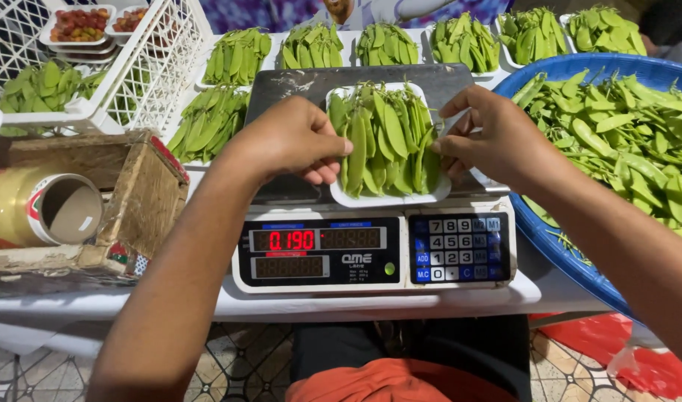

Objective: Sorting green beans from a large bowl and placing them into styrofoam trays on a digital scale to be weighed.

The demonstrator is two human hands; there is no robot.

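While the tray (385, 199) of pea pods (385, 141) sits on the scale (370, 253), both hands steady it.
Left hand (292, 141) curls against the pods; right hand (490, 138) pinches edge pods. Light, limp, bruisable: probably best gripped by the tray's rim.

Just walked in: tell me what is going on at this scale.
A person sits at a digital scale with a white tray of snow peas on its platform. The left hand rests against the tray's left side, fingers touching the pods; the right hand pinches pods at the tray's right edge. The scale's red display is lit. A blue basin heaped with loose pods stands at the right, and filled trays line the back of the table.
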